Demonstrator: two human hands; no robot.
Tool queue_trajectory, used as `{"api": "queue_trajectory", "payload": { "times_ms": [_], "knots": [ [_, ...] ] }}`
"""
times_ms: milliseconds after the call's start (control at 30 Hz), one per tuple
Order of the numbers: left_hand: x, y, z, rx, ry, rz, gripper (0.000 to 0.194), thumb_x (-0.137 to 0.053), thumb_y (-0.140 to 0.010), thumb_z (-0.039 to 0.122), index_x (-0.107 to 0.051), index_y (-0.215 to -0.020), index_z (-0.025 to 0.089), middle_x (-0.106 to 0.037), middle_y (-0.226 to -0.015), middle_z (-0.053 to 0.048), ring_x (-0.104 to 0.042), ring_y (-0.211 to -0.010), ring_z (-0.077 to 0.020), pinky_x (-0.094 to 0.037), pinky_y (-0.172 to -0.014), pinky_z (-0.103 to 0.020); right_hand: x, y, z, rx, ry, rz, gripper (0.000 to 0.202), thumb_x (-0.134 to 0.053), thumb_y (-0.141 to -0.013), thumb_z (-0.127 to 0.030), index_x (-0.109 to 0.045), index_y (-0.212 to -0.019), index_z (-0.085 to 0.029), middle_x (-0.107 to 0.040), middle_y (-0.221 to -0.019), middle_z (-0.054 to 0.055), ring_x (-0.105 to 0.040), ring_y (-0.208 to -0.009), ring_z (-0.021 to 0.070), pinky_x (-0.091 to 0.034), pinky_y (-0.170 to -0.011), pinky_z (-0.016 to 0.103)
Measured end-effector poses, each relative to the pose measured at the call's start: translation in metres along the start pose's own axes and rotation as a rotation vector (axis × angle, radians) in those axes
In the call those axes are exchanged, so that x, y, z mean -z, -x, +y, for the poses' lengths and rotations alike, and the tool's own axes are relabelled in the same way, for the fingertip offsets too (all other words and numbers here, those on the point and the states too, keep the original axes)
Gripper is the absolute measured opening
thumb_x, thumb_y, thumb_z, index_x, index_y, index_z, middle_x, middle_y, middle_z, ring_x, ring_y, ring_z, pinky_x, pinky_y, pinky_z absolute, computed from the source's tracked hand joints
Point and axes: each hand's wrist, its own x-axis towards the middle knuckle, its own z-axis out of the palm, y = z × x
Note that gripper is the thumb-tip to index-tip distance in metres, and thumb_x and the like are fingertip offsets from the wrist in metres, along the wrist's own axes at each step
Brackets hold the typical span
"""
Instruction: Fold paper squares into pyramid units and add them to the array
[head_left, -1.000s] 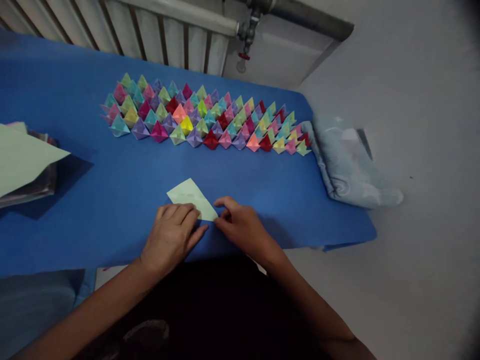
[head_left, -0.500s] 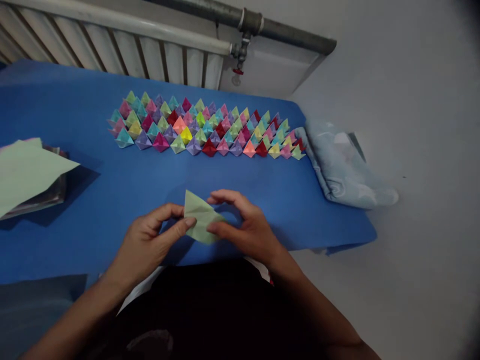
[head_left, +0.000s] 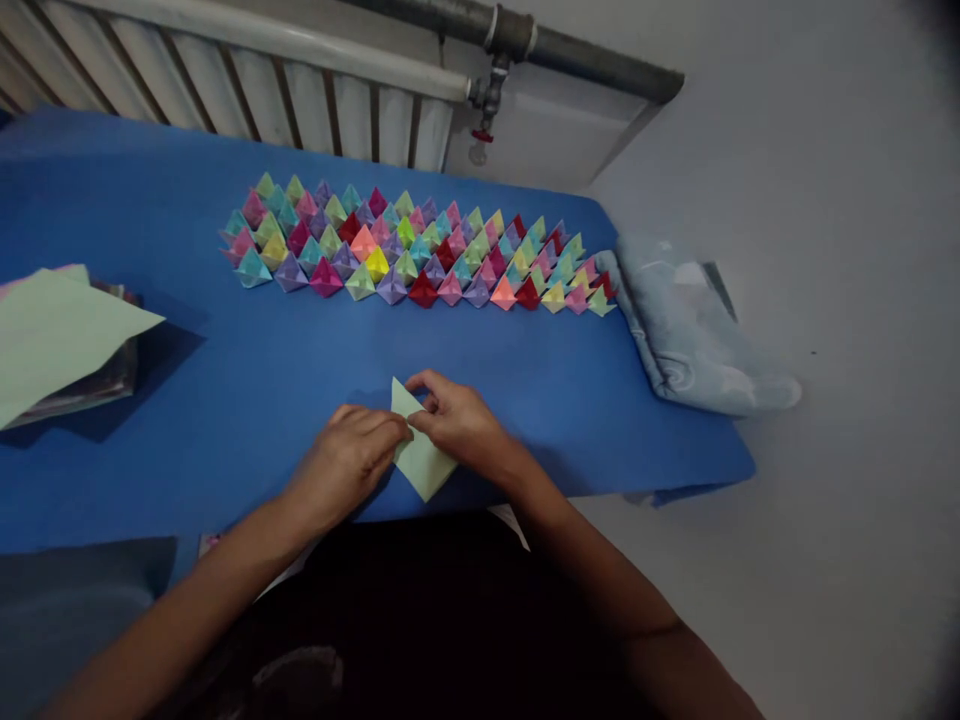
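A pale green sheet of folded paper [head_left: 426, 468] lies near the front edge of the blue-covered table [head_left: 285, 360], one corner pointing away from me and one toward me. My left hand [head_left: 352, 455] is closed at its left side, fingertips pinching the paper near the middle. From the right, my right hand [head_left: 457, 415] grips the paper's upper right edge between thumb and fingers. The two sets of fingertips almost meet and cover part of the folds. Beyond the hands stand several rows of small folded paper boats [head_left: 405, 262] in many colours.
At the left, pale green paper sheets [head_left: 67, 330] lie on a stack of papers [head_left: 105, 380]. A folded grey-blue cloth [head_left: 682, 340] rests at the table's right end. A white radiator [head_left: 300, 105] and a pipe with a red-handled valve [head_left: 482, 135] line the back wall.
The folded paper has gone from being held tilted between both hands to lying flatter on the table. Both hands have closed in on its middle, the left moving right.
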Motion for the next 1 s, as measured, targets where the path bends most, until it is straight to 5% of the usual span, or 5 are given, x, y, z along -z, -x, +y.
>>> {"api": "queue_trajectory", "payload": {
  "times_ms": [200, 500, 633, 800, 1000],
  "knots": [
    [-0.003, 0.003, -0.002, -0.035, -0.066, -0.035, 0.024, -0.044, -0.096, 0.015, -0.066, -0.101, 0.021, -0.075, -0.107, -0.005, -0.068, -0.09, -0.0192, -0.043, -0.091, -0.04, 0.014, 0.03, 0.008, 0.017, -0.027, 0.027, 0.047, -0.06, -0.07, -0.005, -0.063, -0.113, -0.023, -0.067, -0.108, 0.004, -0.061, -0.084, 0.0143, -0.048, -0.07, 0.026],
    [0.006, 0.007, 0.003, -0.121, -0.1, -0.105, 0.023, -0.057, -0.092, 0.029, -0.061, -0.111, 0.019, -0.071, -0.117, -0.011, -0.067, -0.104, -0.0248, -0.038, -0.101, -0.047, 0.016, 0.053, 0.02, -0.204, -0.385, 0.062, 0.018, -0.058, -0.074, -0.009, -0.064, -0.085, -0.022, -0.063, -0.085, -0.003, -0.058, -0.065, 0.0098, -0.049, -0.059, 0.023],
    [0.0, 0.007, 0.005, -0.127, -0.127, -0.035, 0.016, -0.053, -0.095, 0.022, -0.065, -0.105, 0.02, -0.073, -0.112, -0.008, -0.069, -0.098, -0.0226, -0.041, -0.097, -0.044, 0.018, 0.058, 0.025, -0.066, -0.171, 0.097, 0.02, -0.053, -0.08, -0.008, -0.068, -0.085, -0.021, -0.061, -0.086, 0.0, -0.06, -0.07, 0.0112, -0.052, -0.069, 0.028],
    [-0.002, 0.007, 0.006, -0.125, -0.151, 0.005, 0.016, -0.051, -0.097, 0.02, -0.067, -0.102, 0.019, -0.074, -0.109, -0.007, -0.069, -0.095, -0.0209, -0.042, -0.094, -0.043, 0.019, 0.074, 0.032, 0.219, 0.152, 0.149, 0.032, -0.051, -0.082, -0.006, -0.069, -0.104, -0.021, -0.063, -0.116, 0.009, -0.06, -0.11, 0.0209, -0.049, -0.096, 0.042],
    [-0.004, 0.008, 0.007, -0.103, -0.159, 0.01, 0.016, -0.053, -0.096, 0.02, -0.068, -0.097, 0.018, -0.073, -0.11, -0.007, -0.069, -0.092, -0.0199, -0.042, -0.096, -0.043, 0.013, 0.074, 0.045, 0.301, 0.268, 0.219, 0.014, -0.059, -0.089, -0.015, -0.07, -0.095, -0.02, -0.065, -0.117, 0.011, -0.059, -0.11, 0.0234, -0.049, -0.094, 0.044]
  ]
}}
